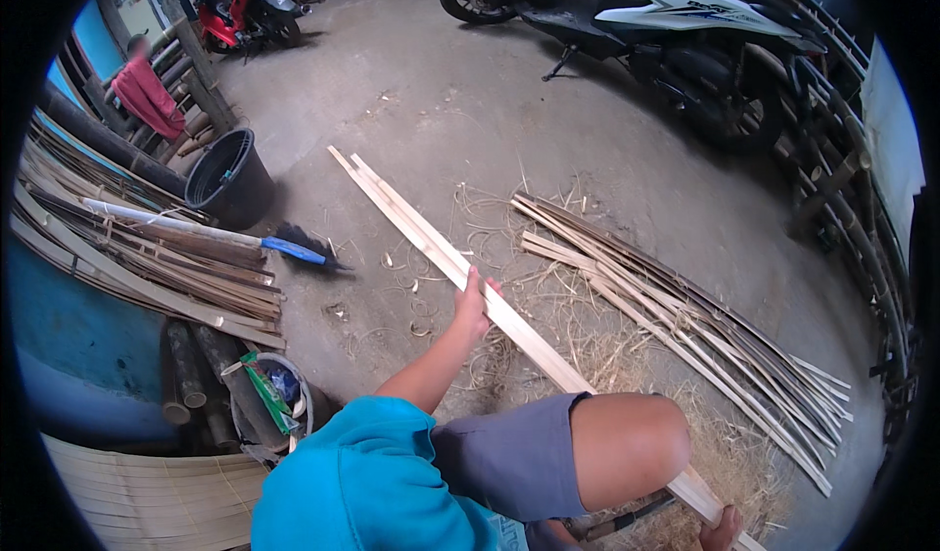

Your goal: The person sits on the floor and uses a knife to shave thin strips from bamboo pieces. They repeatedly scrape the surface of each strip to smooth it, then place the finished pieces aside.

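Note:
Long pale split bamboo strips (534,345) run slantwise from the middle of the floor, passing behind my raised bare knee (632,448) to the lower right. My left hand (473,304) is closed around them about midway, thumb on top. At the bottom edge my right hand (723,529), partly cut off, grips the near end of the same strips. Below the knee shows part of a dark-handled tool (619,524); its blade cannot be made out.
A heap of bamboo strips (676,321) lies right of me among curly shavings (627,375). More strips (186,267), a blue-handled broom (294,250), a black bucket (230,179) and a filled pail (284,394) stand left. Motorbikes (685,22) are parked at the back.

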Available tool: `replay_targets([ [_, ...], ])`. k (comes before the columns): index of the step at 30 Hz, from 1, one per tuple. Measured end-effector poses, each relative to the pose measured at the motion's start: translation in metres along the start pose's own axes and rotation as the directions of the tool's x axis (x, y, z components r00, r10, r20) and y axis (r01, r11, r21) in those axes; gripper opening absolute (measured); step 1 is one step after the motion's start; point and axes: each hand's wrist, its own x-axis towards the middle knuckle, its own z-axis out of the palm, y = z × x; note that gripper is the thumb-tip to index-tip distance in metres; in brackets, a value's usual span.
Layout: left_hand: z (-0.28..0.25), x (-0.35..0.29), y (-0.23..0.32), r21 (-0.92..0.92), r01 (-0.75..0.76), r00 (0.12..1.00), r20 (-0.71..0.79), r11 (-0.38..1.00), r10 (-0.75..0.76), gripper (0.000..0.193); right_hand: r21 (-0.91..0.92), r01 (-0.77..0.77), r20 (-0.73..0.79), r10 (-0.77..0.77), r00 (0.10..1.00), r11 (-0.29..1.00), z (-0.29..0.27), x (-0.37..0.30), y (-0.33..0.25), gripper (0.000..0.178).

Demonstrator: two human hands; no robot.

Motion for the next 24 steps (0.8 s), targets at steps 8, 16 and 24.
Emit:
replay_targets([
  [8,0.036,0.007,-0.018,0.383,-0.265,0.838,-0.363,0.885,0.408,0.04,0.052,-0.004,-0.031,0.006,0.999,0.999,-0.013,-0.019,-0.007,0.054],
  [16,0.014,-0.004,-0.001,0.083,-0.216,0.946,-0.228,0.973,0.23,0.026,0.227,0.12,-0.039,-0.114,0.993,0.966,-0.033,-0.012,-0.046,0.057],
  [24,0.001,0.004,0.022,0.086,-0.084,0.904,-0.412,0.993,0.112,0.024,0.408,0.064,-0.089,-0.03,0.996,0.911,-0.005,0.003,-0.039,0.059],
])
